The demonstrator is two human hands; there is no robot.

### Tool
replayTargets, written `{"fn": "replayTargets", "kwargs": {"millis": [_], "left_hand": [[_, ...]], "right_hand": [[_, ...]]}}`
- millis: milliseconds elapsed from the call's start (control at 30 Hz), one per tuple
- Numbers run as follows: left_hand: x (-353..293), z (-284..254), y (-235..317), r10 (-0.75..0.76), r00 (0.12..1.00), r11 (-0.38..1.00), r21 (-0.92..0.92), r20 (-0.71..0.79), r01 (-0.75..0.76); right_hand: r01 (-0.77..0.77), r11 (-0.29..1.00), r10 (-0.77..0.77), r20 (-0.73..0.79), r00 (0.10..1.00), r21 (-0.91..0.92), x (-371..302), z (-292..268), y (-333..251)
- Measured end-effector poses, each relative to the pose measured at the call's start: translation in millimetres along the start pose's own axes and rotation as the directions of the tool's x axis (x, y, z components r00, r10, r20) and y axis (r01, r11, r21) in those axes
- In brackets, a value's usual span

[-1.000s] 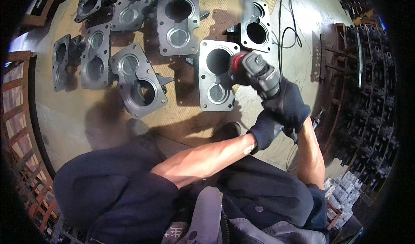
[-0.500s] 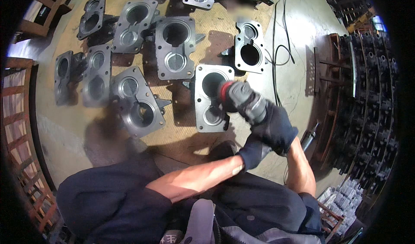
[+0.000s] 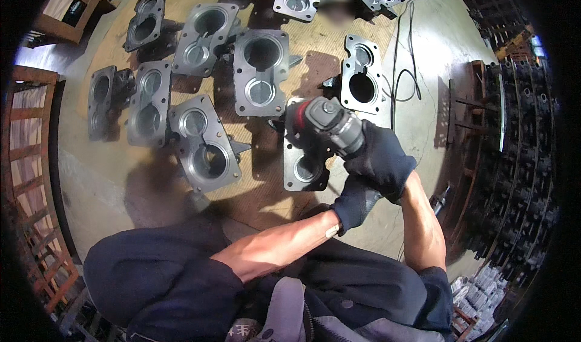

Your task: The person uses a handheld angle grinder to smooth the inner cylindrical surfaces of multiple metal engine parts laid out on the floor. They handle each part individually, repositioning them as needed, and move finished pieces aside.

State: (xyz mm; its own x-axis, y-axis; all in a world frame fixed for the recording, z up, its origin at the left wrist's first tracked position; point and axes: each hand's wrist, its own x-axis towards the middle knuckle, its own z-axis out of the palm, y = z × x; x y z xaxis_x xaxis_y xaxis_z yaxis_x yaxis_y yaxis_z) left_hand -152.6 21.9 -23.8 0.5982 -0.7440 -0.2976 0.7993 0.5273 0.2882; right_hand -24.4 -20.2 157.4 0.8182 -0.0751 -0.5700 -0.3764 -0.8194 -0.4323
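My right hand (image 3: 386, 157), in a dark glove, wraps round the grey body of an angle grinder (image 3: 339, 124) with a red ring at its head. Just below it, my gloved left hand (image 3: 358, 203) is closed on the rear part of the same tool, its fingers mostly hidden. The grinder's head lies over the upper part of a flat metal casting (image 3: 305, 184) with round openings and bolt holes, hiding its upper opening. Whether the disc touches the metal I cannot tell.
Several similar castings stand to the left, among them a near one (image 3: 203, 142) and a middle one (image 3: 261, 69). Another casting (image 3: 361, 72) stands to the right, by a black cable (image 3: 394, 82). A slatted rack (image 3: 27, 136) borders the left; stacked dark parts (image 3: 520, 148) fill the right.
The grinder's head has shifted up over the casting's upper opening, leaving the lower one uncovered. The whole view has moved slightly, so the castings appear further right and lower.
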Motion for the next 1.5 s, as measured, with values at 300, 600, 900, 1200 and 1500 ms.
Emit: {"fn": "replayTargets", "kwargs": {"millis": [300, 600, 900, 1200, 1500], "left_hand": [[-15, 51, -23, -0.122, 0.989, 0.990, -0.063, 0.081, 0.128], [-6, 32, 68, -0.064, 0.998, 0.960, 0.271, -0.028, 0.069], [-4, 43, 11, -0.058, 0.996, 0.990, -0.125, 0.063, 0.065], [-10, 39, 38, -0.095, 0.992, 0.962, -0.265, -0.081, 0.070], [-23, 31, 124, 0.064, 0.998, 0.660, 0.750, -0.016, -0.030]], "right_hand": [[-0.070, 0.992, 0.078, -0.078, 0.994, 0.104, -43, 10, 50], [0.044, 0.999, -0.043, -0.030, 0.999, 0.026, 12, -1, -7], [-0.075, 0.991, 0.087, -0.096, 0.992, 0.115, -23, 9, 36], [0.013, 0.998, -0.008, -0.086, 0.996, 0.060, -11, 18, 17], [0.300, 0.946, -0.292, 0.077, 0.953, -0.120, 47, 11, -55]]}}
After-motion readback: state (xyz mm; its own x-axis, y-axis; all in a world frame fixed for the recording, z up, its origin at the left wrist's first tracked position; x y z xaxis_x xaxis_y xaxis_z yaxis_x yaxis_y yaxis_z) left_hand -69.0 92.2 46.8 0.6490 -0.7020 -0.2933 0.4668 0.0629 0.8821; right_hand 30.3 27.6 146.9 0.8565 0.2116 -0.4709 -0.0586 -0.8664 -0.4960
